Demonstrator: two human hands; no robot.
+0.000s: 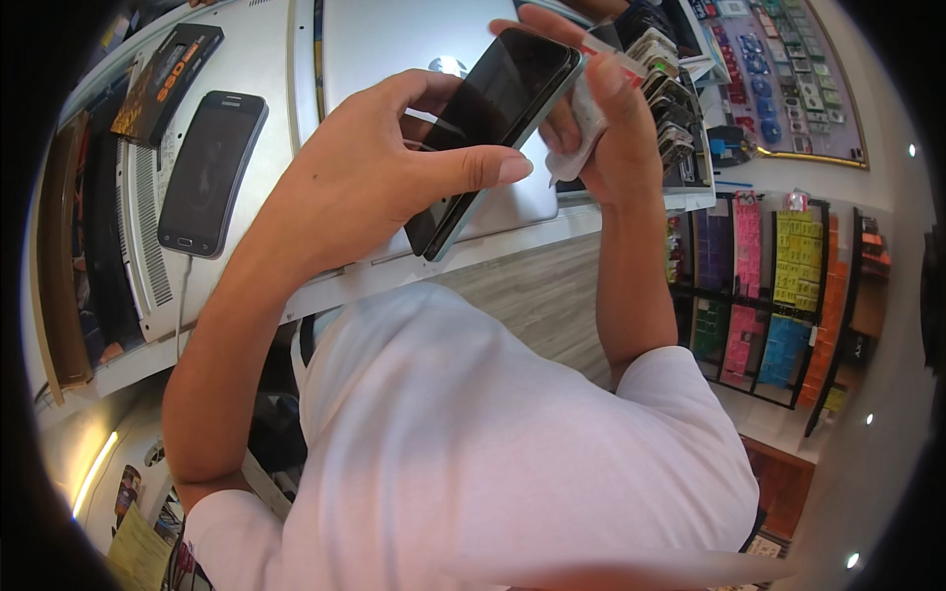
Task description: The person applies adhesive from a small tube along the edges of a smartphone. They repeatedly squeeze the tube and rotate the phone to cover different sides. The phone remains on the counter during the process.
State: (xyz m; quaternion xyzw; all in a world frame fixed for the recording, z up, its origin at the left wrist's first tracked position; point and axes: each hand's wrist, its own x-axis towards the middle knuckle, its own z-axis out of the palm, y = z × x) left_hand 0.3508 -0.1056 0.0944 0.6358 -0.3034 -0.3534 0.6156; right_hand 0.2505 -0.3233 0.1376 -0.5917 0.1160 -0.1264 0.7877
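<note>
My left hand (365,182) grips a dark smartphone (507,84) by its edges, thumb on the near long edge. The phone is tilted above a silver laptop lid, its glossy black face up. Near its lower end a dark layer and a paler frame edge show side by side; whether they are apart I cannot tell. To the right, my right hand (626,138) is raised beside the phone, a crumpled white wipe (581,133) held against its palm and fingers. A clear strip with a red band (616,59) shows near its thumb; how it is held is unclear.
Left of the laptop lid (384,39), another smartphone (212,172) with a white cable lies on an upturned white laptop (281,128), beside a black and orange box (168,84). Packed small items (670,94) stand at the right. Beyond is a rack of coloured packets (798,256).
</note>
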